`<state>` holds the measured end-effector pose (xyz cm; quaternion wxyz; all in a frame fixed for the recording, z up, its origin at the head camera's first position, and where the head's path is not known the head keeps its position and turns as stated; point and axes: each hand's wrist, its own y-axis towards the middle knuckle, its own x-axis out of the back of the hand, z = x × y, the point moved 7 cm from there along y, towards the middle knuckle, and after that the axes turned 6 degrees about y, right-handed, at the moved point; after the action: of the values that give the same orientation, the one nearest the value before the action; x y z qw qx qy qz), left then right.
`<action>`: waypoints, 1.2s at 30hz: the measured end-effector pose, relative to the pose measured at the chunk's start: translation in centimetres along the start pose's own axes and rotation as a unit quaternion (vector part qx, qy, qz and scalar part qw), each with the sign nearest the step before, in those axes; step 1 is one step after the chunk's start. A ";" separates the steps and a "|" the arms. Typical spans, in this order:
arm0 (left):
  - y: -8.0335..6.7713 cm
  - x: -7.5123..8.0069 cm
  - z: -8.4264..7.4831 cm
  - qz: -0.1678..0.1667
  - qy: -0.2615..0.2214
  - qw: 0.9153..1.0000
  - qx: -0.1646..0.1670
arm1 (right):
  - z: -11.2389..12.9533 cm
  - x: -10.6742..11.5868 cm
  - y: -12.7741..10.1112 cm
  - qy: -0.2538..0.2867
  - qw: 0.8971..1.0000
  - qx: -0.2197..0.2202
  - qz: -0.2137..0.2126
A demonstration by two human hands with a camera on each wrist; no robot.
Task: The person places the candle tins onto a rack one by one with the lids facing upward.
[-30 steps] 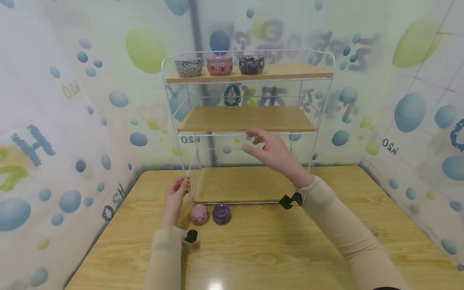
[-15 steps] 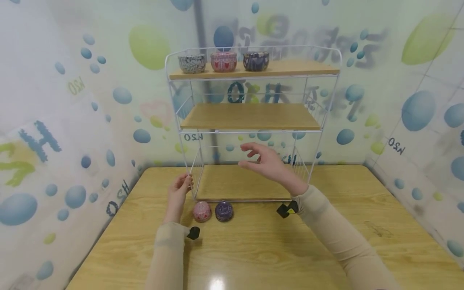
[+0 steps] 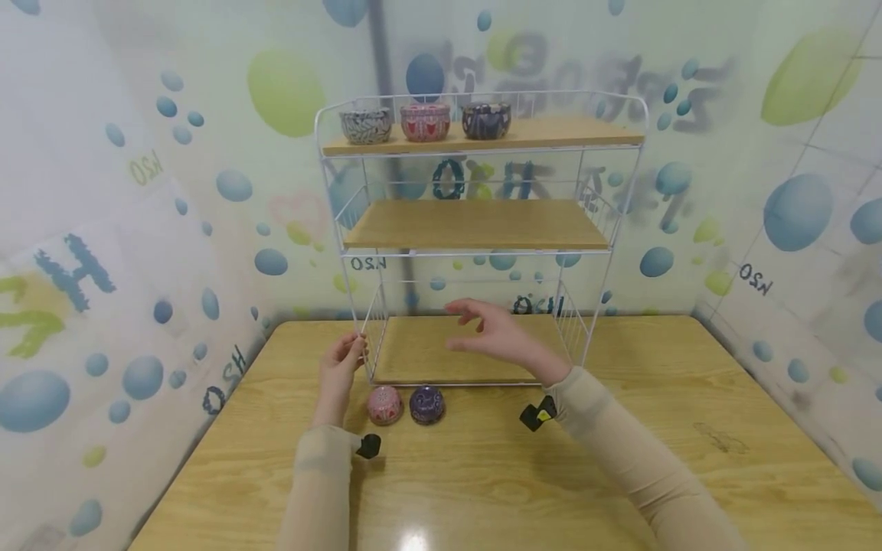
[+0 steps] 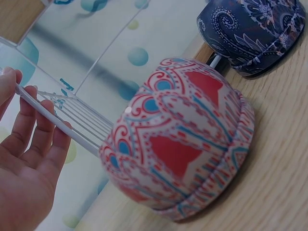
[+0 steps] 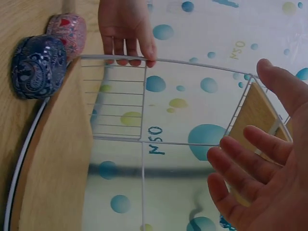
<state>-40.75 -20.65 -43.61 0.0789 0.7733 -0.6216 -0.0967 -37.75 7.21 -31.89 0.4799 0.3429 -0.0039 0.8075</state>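
Note:
My left hand [image 3: 339, 371] grips the front left post of a white wire shelf rack [image 3: 348, 295], thumb and fingers round the wire; the left wrist view shows those fingers [image 4: 41, 125] close up. Just right of it on the table sit a pink patterned tin [image 3: 384, 405] and a dark blue patterned tin [image 3: 427, 404], at the rack's front edge. My right hand [image 3: 499, 337] hovers before the lowest shelf, fingers spread and slightly bent, holding nothing. In the right wrist view the right palm [image 5: 279, 187] faces the rack from the right.
On the rack's top board [image 3: 551, 132] stand a grey leaf-patterned tin [image 3: 366, 125], a pink tin [image 3: 425, 122] and a dark floral tin [image 3: 486, 121] in a row. The middle board [image 3: 475, 223] and bottom board [image 3: 413, 348] are wood. A patterned wall stands behind the wooden table [image 3: 482, 490].
My right hand has moved down from the middle shelf's front edge to the lowest shelf, and slightly left. The left hand keeps its hold on the post.

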 end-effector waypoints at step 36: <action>-0.1 -0.1 -0.2 0.005 0.013 1.000 0.011 | -6.4 -7.6 -0.6 0.039 0.995 -0.036 0.085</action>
<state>-40.58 -20.53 -43.46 0.0794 0.7719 -0.6257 -0.0792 -38.49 3.81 -41.26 0.4213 0.2919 -0.0430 0.8576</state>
